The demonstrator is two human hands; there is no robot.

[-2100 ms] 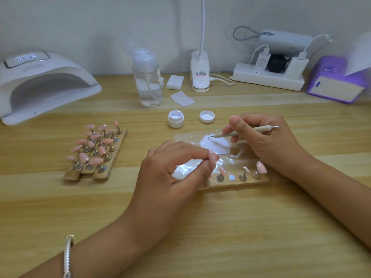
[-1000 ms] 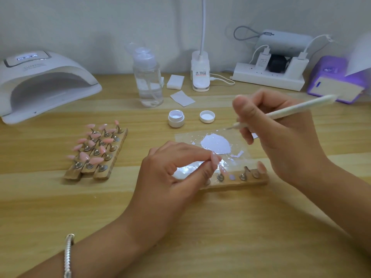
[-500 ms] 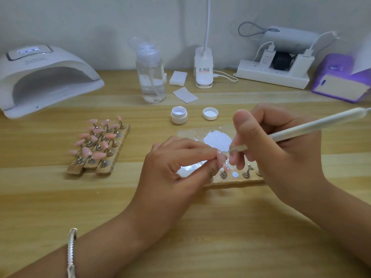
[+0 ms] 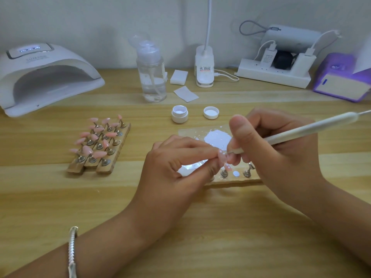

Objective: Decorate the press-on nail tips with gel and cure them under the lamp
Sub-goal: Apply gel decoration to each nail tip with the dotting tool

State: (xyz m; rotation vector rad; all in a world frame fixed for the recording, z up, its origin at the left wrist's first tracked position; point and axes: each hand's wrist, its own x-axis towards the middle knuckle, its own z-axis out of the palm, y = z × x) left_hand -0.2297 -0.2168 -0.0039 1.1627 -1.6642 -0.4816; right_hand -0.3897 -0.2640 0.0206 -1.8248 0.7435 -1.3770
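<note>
My left hand [image 4: 172, 167] pinches a pink nail tip [image 4: 221, 156] with white dots between thumb and forefinger, above a wooden holder strip [image 4: 236, 180]. My right hand [image 4: 277, 149] grips a white dotting pen [image 4: 309, 128], its metal point touching that tip. Behind the hands lies a clear palette sheet [image 4: 190, 133] with a patch of white gel [image 4: 217, 139]. An open white gel pot [image 4: 180, 113] and its lid [image 4: 211, 112] stand further back. The white curing lamp [image 4: 44, 77] sits at the far left.
Wooden strips with several pink nail tips on metal stands [image 4: 98, 143] lie left of centre. A clear pump bottle [image 4: 151, 75], white wipes [image 4: 185, 93], a desk lamp base [image 4: 204, 67], a power strip [image 4: 275, 75] and a purple box [image 4: 341, 83] line the back.
My right hand lifted the pen from the gel patch, then brought its point down to the nail tip in my left hand. My left hand has kept its pinch, rising slightly.
</note>
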